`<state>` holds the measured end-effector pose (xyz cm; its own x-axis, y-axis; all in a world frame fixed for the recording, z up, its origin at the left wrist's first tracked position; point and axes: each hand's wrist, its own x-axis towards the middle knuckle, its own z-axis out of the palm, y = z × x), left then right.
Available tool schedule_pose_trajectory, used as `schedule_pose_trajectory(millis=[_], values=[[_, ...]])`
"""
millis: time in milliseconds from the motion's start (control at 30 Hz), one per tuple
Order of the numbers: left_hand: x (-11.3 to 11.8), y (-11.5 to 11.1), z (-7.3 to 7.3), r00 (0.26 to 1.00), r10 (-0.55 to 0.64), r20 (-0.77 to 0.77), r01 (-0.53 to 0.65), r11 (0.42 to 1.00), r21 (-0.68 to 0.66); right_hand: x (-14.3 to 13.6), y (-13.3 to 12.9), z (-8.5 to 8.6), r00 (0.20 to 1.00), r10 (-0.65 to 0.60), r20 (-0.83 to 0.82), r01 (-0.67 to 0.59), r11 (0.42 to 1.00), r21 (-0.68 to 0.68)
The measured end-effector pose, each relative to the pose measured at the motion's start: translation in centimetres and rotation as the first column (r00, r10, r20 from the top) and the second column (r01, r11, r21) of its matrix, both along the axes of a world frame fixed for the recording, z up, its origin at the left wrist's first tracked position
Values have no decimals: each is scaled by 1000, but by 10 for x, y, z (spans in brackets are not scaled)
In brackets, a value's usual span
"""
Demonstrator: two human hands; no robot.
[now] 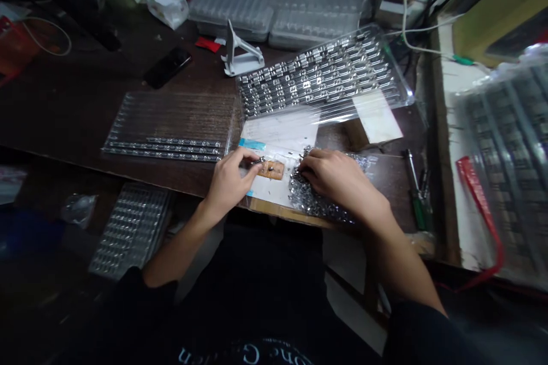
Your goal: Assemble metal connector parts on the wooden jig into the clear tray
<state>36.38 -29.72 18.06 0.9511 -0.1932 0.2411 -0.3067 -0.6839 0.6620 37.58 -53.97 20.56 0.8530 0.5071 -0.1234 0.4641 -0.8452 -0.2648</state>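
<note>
My left hand (231, 179) pinches a small metal part (258, 161) between thumb and forefinger, at the left end of a small orange-brown block (274, 170). The block lies on a white sheet (278, 191) near the desk's front edge. My right hand (331, 177) has its fingers closed at the left side of a pile of small shiny metal pieces (312, 199); whatever they hold is hidden. To the left is a clear grooved tray (171, 117) with several rows of metal parts along its front. Behind my hands a fuller clear tray (317, 77) lies tilted.
A black phone (168, 68) and a grey stand (242, 56) are at the back left. Stacked clear trays (317, 0) stand behind. A green-handled screwdriver (417, 205) lies at right, near a red strap (483, 211). Another tray stack (128, 228) is below the desk edge.
</note>
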Motion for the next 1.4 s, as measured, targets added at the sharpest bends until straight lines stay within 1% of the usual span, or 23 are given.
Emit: schedule_pose_trajectory(millis=[100,133,200,300,333,400,500,600,667,733,833,900,967,1033,1067,1100,1167,1200,1233,1267,1333,1400], values=[[2,-8,2,999,-52,6,52,994,-92,1,-1,0,1000,3,-4,-3,999,33],[3,-12,2,997,-72,11,73,990,-121,2,-3,1,1000,0,-27,2,997,71],[5,-18,-1,995,-98,11,99,982,-163,4,-6,3,997,-11,-72,24,981,194],[7,-25,-7,994,-105,3,104,979,-173,6,-11,6,996,-73,-55,90,907,412],[7,-26,-9,995,-104,6,104,981,-165,7,-11,6,994,-105,-31,108,880,463],[7,-27,-12,995,-98,16,99,984,-147,6,-11,6,988,-157,11,128,843,522],[6,-27,-15,995,-96,15,97,987,-131,6,-8,4,981,-188,43,131,815,564],[6,-27,-16,995,-101,13,102,990,-95,5,-3,1,982,-180,48,117,798,592],[6,-27,-17,994,-111,19,112,991,-71,5,0,0,982,-182,46,124,811,572],[7,-27,-19,994,-110,26,112,992,-59,5,3,-2,974,-214,70,145,832,535],[7,-27,-22,994,-107,24,108,993,-55,5,7,-6,965,-248,87,167,834,526],[6,-28,-23,992,-123,33,126,988,-88,5,11,-10,969,-242,59,175,829,531],[5,-26,-21,991,-110,77,123,974,-189,6,18,-15,972,-232,40,182,849,496],[7,-19,-17,989,-49,137,89,949,-303,6,27,-20,980,-195,24,163,875,456],[9,-13,-14,987,-10,159,64,939,-338,5,31,-22,988,-155,11,133,880,456],[13,-5,-11,984,27,174,37,935,-354,5,35,-24,995,-101,-6,92,876,474],[22,15,-6,980,86,178,-19,938,-345,4,41,-26,999,34,-34,-10,848,530],[27,27,-3,979,114,168,-51,939,-339,3,43,-26,995,93,-35,-59,837,545],[32,39,-1,977,146,156,-87,939,-334,2,45,-26,990,136,-24,-101,837,538],[37,51,2,974,174,143,-120,938,-324,0,46,-26,986,166,-2,-143,851,505],[45,72,6,974,198,114,-161,948,-274,-2,48,-24,976,209,66,-218,898,383],[50,86,9,982,166,85,-148,971,-190,-5,51,-22,959,252,126,-276,930,241]])
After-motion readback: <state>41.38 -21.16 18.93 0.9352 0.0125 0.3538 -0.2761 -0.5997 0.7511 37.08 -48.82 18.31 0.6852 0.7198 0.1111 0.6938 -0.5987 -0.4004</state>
